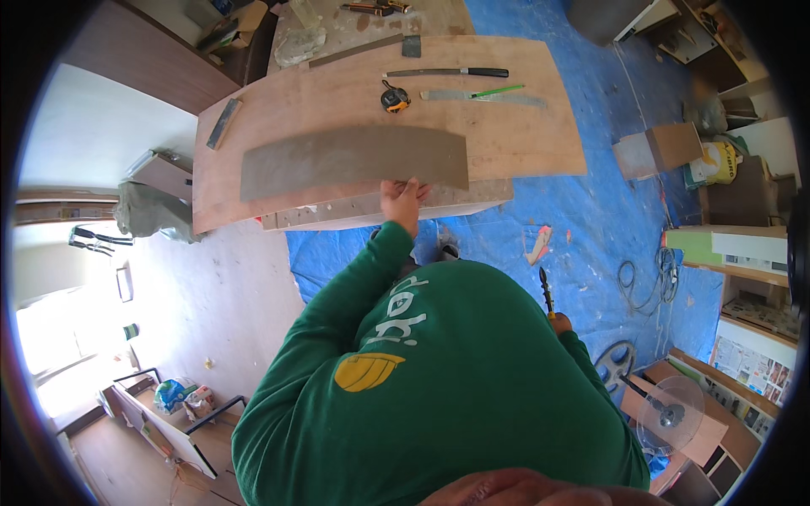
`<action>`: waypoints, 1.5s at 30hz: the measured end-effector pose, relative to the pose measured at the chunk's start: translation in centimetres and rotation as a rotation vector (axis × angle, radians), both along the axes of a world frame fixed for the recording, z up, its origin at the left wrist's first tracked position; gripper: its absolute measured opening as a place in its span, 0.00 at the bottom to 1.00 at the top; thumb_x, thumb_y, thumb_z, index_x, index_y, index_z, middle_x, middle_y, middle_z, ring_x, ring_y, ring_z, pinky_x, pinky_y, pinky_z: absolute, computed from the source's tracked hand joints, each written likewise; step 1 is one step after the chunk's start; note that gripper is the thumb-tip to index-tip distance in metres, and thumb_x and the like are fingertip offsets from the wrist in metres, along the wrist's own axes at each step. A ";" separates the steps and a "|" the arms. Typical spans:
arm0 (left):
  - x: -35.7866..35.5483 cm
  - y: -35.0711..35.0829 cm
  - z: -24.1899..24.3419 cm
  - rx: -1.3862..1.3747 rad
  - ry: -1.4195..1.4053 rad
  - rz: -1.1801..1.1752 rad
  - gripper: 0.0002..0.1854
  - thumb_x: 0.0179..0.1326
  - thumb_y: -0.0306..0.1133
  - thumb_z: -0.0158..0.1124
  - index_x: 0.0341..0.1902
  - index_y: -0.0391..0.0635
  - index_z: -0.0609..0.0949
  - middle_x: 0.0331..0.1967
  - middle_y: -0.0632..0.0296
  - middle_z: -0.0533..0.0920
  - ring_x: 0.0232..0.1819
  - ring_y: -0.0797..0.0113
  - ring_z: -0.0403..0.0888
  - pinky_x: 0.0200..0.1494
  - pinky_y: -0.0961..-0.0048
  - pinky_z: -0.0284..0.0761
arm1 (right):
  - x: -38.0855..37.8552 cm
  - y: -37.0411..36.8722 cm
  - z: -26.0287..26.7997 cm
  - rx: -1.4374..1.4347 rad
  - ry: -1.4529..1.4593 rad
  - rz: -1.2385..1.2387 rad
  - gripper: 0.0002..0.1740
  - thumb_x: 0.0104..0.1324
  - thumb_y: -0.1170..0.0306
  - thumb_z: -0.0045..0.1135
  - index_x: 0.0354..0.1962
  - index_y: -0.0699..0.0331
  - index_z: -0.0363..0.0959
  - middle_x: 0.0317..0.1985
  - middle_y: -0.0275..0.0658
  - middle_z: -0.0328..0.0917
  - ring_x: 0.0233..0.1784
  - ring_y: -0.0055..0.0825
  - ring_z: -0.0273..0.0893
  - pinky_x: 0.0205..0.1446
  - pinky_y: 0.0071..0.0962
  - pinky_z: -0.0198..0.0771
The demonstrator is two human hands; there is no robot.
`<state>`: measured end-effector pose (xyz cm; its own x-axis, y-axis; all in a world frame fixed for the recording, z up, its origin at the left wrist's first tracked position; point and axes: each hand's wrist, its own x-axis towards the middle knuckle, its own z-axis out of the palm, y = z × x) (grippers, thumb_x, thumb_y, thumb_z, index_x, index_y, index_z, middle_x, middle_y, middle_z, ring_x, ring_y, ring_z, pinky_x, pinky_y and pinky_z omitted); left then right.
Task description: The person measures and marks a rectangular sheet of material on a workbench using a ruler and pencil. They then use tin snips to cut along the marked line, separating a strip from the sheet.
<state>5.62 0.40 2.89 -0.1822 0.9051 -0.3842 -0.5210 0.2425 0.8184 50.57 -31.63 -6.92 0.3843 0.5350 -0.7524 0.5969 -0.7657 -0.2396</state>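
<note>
My left hand (402,197) grips the near edge of a grey-brown rectangular sheet (342,159), which lies over the plywood board (531,139) on the workbench. Low at my right side, my right hand (560,324) holds a pair of snips or pliers (545,291) with dark jaws and black-and-yellow handles, pointing forward. Beyond the sheet lie a black and orange tape measure (395,98), a handsaw or long knife with a black handle (446,73), a metal ruler (449,97) and a green pencil (498,91) across it. A dark-faced block (224,124) rests at the board's left end.
Blue tarpaulin (569,209) covers the floor, with a torn scrap (539,245) on it. At the right are a cardboard box (674,148), coiled cable (664,278) and a fan (671,414). A grey-covered item (152,209) stands left of the bench.
</note>
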 end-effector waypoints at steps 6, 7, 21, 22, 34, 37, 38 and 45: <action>-5.5 -5.1 6.9 0.304 0.315 -0.051 0.18 0.77 0.19 0.56 0.67 0.37 0.70 0.47 0.52 0.88 0.46 0.64 0.89 0.53 0.67 0.86 | 1.4 0.5 -3.3 0.069 0.048 0.026 0.24 0.56 0.57 0.74 0.36 0.73 0.82 0.32 0.56 0.85 0.39 0.55 0.84 0.47 0.52 0.77; -6.5 -5.7 8.2 0.327 0.391 -0.050 0.17 0.77 0.20 0.56 0.66 0.37 0.70 0.46 0.53 0.88 0.46 0.65 0.88 0.53 0.68 0.85 | 0.4 1.5 -3.7 0.077 0.057 0.079 0.24 0.57 0.57 0.73 0.36 0.73 0.82 0.32 0.57 0.85 0.40 0.57 0.85 0.47 0.53 0.76; -14.5 -1.9 19.6 0.458 0.627 -0.145 0.15 0.78 0.21 0.55 0.64 0.33 0.75 0.44 0.56 0.88 0.43 0.69 0.87 0.49 0.70 0.86 | 0.5 8.1 -2.4 0.036 0.006 0.368 0.25 0.63 0.53 0.66 0.33 0.72 0.84 0.39 0.62 0.86 0.47 0.61 0.85 0.51 0.55 0.78; -14.6 -1.7 20.3 0.441 0.599 -0.143 0.15 0.78 0.21 0.55 0.65 0.33 0.75 0.44 0.56 0.88 0.43 0.69 0.88 0.49 0.70 0.87 | 0.4 8.4 -2.3 0.036 -0.007 0.400 0.25 0.63 0.52 0.65 0.33 0.72 0.84 0.39 0.62 0.86 0.47 0.62 0.85 0.52 0.55 0.78; -20.3 -0.6 1.1 -0.013 0.154 -0.007 0.13 0.78 0.27 0.57 0.60 0.36 0.81 0.42 0.58 0.88 0.40 0.66 0.90 0.44 0.66 0.90 | 12.0 1.1 -20.1 0.158 -0.011 0.646 0.25 0.68 0.51 0.64 0.41 0.68 0.84 0.37 0.53 0.87 0.42 0.54 0.86 0.48 0.51 0.78; -20.1 0.5 -2.8 -0.181 0.172 0.084 0.11 0.77 0.29 0.60 0.55 0.37 0.83 0.41 0.59 0.89 0.38 0.68 0.89 0.42 0.67 0.89 | 12.2 1.7 -18.7 0.149 0.028 0.595 0.24 0.68 0.52 0.65 0.42 0.68 0.84 0.37 0.51 0.87 0.42 0.52 0.86 0.48 0.50 0.78; -20.2 0.5 -3.0 -0.241 0.210 0.124 0.10 0.76 0.30 0.61 0.53 0.37 0.83 0.41 0.59 0.89 0.38 0.68 0.89 0.41 0.68 0.89 | 10.8 1.9 -17.9 0.146 0.059 0.572 0.24 0.68 0.52 0.65 0.43 0.68 0.84 0.37 0.51 0.87 0.42 0.51 0.86 0.48 0.49 0.78; -20.5 -2.0 -5.1 -0.304 0.452 0.350 0.12 0.76 0.34 0.65 0.43 0.36 0.86 0.34 0.60 0.88 0.32 0.69 0.86 0.37 0.71 0.83 | 6.8 6.2 -9.3 0.166 0.201 0.524 0.22 0.69 0.55 0.66 0.46 0.67 0.83 0.38 0.47 0.87 0.41 0.45 0.85 0.48 0.46 0.78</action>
<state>-14.92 -1.63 -2.23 -0.6503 0.6257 -0.4309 -0.2316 0.3769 0.8968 57.32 -25.42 -16.20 -0.1049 0.7321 -0.6730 0.8161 -0.3234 -0.4790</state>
